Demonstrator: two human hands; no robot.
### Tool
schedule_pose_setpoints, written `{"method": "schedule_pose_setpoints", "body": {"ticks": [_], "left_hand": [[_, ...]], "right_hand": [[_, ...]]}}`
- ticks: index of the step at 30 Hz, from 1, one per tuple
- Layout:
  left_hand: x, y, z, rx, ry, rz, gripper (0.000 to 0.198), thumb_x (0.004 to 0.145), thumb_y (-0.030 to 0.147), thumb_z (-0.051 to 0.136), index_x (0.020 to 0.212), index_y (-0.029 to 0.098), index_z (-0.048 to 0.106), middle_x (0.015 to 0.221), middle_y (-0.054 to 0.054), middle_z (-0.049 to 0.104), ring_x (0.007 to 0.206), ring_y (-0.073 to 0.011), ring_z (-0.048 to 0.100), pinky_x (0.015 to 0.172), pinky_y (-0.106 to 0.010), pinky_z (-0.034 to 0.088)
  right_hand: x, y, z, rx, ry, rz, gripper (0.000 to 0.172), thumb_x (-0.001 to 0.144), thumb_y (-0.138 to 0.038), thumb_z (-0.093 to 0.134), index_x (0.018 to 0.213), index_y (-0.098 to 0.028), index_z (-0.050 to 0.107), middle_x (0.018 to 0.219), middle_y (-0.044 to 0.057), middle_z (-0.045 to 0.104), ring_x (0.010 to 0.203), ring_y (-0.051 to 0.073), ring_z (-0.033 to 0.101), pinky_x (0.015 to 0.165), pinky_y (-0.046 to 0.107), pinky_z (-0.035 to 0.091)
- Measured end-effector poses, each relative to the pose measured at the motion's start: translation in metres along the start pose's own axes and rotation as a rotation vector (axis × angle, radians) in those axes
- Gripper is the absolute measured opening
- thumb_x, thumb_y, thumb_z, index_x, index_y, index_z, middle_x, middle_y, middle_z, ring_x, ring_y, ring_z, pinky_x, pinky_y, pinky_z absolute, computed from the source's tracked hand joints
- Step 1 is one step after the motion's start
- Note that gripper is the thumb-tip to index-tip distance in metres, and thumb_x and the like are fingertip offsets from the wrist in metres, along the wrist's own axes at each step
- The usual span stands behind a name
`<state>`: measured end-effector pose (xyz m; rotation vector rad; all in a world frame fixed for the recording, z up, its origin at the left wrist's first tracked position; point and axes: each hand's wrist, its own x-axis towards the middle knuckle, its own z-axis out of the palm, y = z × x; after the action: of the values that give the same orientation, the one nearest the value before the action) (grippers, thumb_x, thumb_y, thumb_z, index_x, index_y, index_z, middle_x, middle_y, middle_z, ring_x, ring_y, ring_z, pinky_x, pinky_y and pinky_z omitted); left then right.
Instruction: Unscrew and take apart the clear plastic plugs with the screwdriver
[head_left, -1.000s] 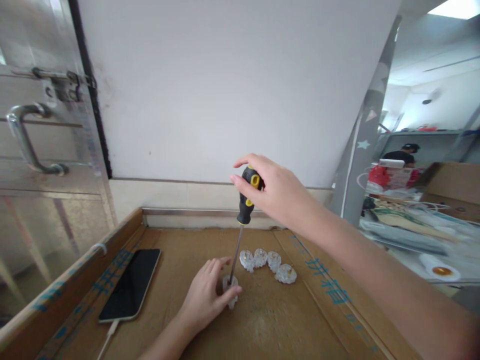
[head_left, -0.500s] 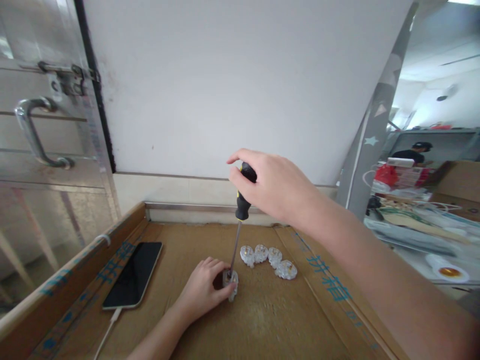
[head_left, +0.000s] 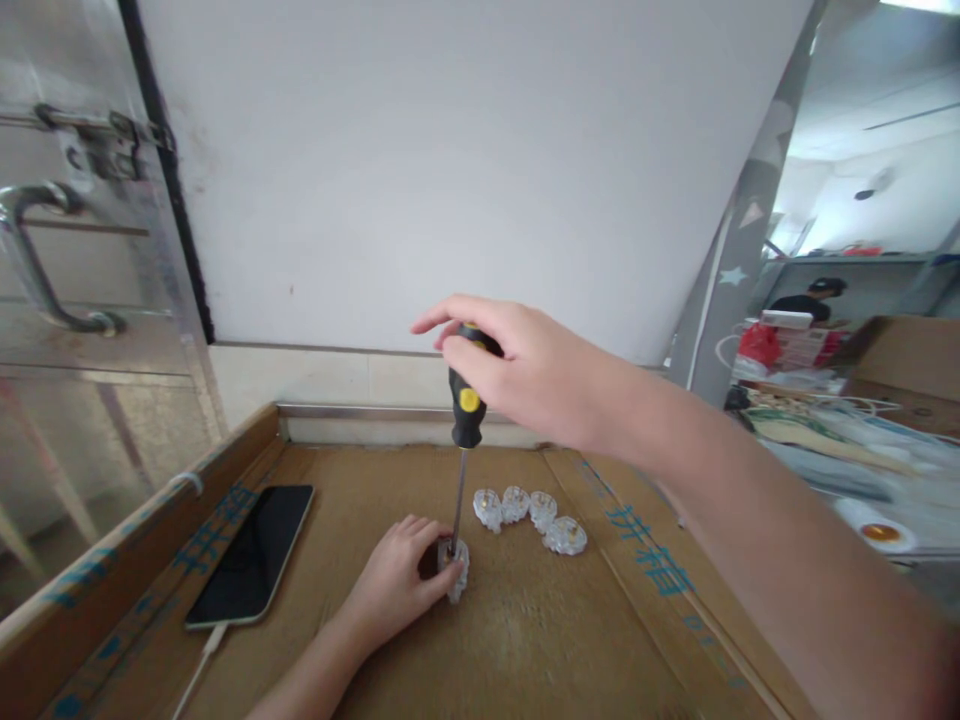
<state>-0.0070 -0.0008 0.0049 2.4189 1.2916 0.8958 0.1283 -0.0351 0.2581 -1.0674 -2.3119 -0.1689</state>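
Observation:
My right hand (head_left: 502,355) is closed around the black and yellow handle of a screwdriver (head_left: 466,425), with the index finger stretched out past its top. The shaft points almost straight down, and its tip meets a small clear plastic piece (head_left: 459,582) on the cardboard. Thumb and fingers of my left hand (head_left: 411,570) grip that piece from the left side and hold it against the surface. To its right, several similar clear plastic pieces (head_left: 516,504) with small brass-coloured parts lie in a curved row.
A phone (head_left: 255,555) with a white cable (head_left: 199,672) lies at the left on the cardboard surface (head_left: 570,630), beside its raised edge (head_left: 112,570). A white panel (head_left: 465,180) stands behind. A metal door handle (head_left: 37,265) is at far left. A person (head_left: 810,300) sits in the right background.
My right hand has turned on the screwdriver, and a yellow spot on the handle now shows. The screwdriver stands more upright. The whole view has shifted slightly.

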Motion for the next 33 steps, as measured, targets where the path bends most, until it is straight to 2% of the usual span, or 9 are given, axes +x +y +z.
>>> {"method": "schedule_pose_setpoints", "body": {"ticks": [5, 8, 11, 17, 22, 26, 28, 30, 33], "left_hand": [[0.0, 0.0, 0.0, -0.008, 0.001, 0.007, 0.017, 0.081, 0.033, 0.055, 0.091, 0.021, 0.06, 0.086, -0.004, 0.064, 0.083, -0.0216, 0.056, 0.074, -0.032, 0.043], [0.001, 0.001, -0.001, -0.009, -0.008, 0.002, 0.017, 0.081, 0.033, 0.055, 0.092, 0.021, 0.061, 0.087, -0.005, 0.064, 0.083, -0.0218, 0.056, 0.073, -0.032, 0.043], [0.002, 0.001, 0.0, -0.002, -0.024, -0.002, 0.017, 0.082, 0.033, 0.054, 0.092, 0.02, 0.061, 0.085, -0.005, 0.064, 0.081, -0.0217, 0.056, 0.073, -0.033, 0.043], [-0.001, 0.0, -0.002, 0.008, 0.006, 0.026, 0.022, 0.08, 0.032, 0.056, 0.097, 0.02, 0.057, 0.091, -0.005, 0.063, 0.087, -0.0227, 0.056, 0.077, -0.035, 0.043], [-0.003, 0.003, -0.006, 0.054, 0.089, 0.071, 0.045, 0.075, 0.032, 0.06, 0.117, 0.023, 0.047, 0.109, -0.006, 0.061, 0.099, -0.0252, 0.054, 0.086, -0.04, 0.04], [-0.004, 0.005, -0.004, 0.057, -0.004, 0.062, 0.041, 0.071, 0.032, 0.062, 0.109, 0.02, 0.053, 0.098, -0.006, 0.063, 0.091, -0.0249, 0.057, 0.081, -0.038, 0.043], [-0.004, 0.005, -0.003, 0.043, -0.019, 0.047, 0.039, 0.072, 0.032, 0.061, 0.108, 0.019, 0.053, 0.097, -0.006, 0.063, 0.09, -0.0242, 0.057, 0.08, -0.037, 0.044], [-0.003, 0.004, -0.002, 0.033, -0.018, 0.042, 0.038, 0.073, 0.033, 0.061, 0.107, 0.02, 0.054, 0.097, -0.006, 0.062, 0.089, -0.0237, 0.057, 0.08, -0.037, 0.044], [-0.003, 0.002, 0.0, 0.027, -0.017, 0.042, 0.036, 0.072, 0.033, 0.061, 0.105, 0.021, 0.055, 0.096, -0.005, 0.062, 0.089, -0.0236, 0.057, 0.079, -0.036, 0.044]], "right_hand": [[0.002, 0.0, 0.006, -0.434, 0.205, 0.188, 0.033, 0.089, -0.037, 0.039, 0.092, -0.014, 0.061, 0.068, 0.009, 0.062, 0.063, 0.022, 0.058, 0.055, 0.03, 0.036], [0.001, 0.003, 0.006, -0.254, 0.146, 0.099, 0.029, 0.084, -0.031, 0.044, 0.101, -0.013, 0.059, 0.09, 0.011, 0.063, 0.078, 0.022, 0.059, 0.065, 0.031, 0.041], [-0.001, 0.002, 0.004, 0.024, 0.006, -0.039, 0.038, 0.082, -0.022, 0.045, 0.12, -0.018, 0.049, 0.112, 0.007, 0.058, 0.083, 0.015, 0.057, 0.069, 0.025, 0.042], [0.001, -0.001, 0.008, -0.341, 0.171, 0.149, 0.034, 0.086, -0.04, 0.048, 0.1, -0.011, 0.059, 0.076, 0.012, 0.063, 0.073, 0.025, 0.059, 0.064, 0.034, 0.041], [-0.001, 0.007, 0.005, 0.004, 0.043, -0.004, 0.037, 0.082, -0.022, 0.045, 0.118, -0.016, 0.05, 0.108, 0.01, 0.059, 0.085, 0.016, 0.057, 0.071, 0.026, 0.042], [-0.002, 0.007, 0.006, -0.224, 0.147, 0.079, 0.024, 0.085, -0.03, 0.047, 0.1, -0.017, 0.059, 0.076, 0.006, 0.063, 0.067, 0.018, 0.056, 0.058, 0.028, 0.037], [-0.002, 0.007, 0.006, -0.371, 0.203, 0.137, 0.031, 0.085, -0.041, 0.046, 0.089, -0.015, 0.062, 0.065, 0.007, 0.059, 0.062, 0.02, 0.054, 0.056, 0.03, 0.035], [-0.003, 0.009, 0.006, -0.303, 0.182, 0.098, 0.029, 0.084, -0.041, 0.047, 0.091, -0.016, 0.061, 0.07, 0.006, 0.06, 0.064, 0.019, 0.054, 0.058, 0.029, 0.036], [-0.005, 0.012, 0.004, 0.038, 0.058, -0.052, 0.029, 0.081, -0.022, 0.047, 0.109, -0.021, 0.055, 0.095, 0.003, 0.06, 0.069, 0.012, 0.052, 0.062, 0.024, 0.038]]}}
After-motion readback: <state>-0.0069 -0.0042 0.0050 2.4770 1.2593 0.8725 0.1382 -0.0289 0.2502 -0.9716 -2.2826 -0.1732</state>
